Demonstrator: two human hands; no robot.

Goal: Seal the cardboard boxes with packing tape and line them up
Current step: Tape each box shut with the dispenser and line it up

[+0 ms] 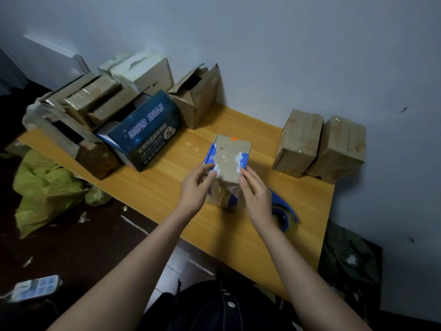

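Left hand (194, 189) and right hand (256, 199) each grip a side of the box (230, 161), seemingly pressing tape flat; dispenser (285, 211) lies handy, sealed boxes (298, 142) lined up apart.

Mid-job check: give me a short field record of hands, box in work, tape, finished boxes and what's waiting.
small box: brown and blue, clear tape across top
left hand: grips its left edge
right hand: grips its right edge
tape dispenser: blue, on table beside right wrist
sealed boxes: two, side by side, right end by wall
waiting pile: left end, includes dark blue box and open brown box
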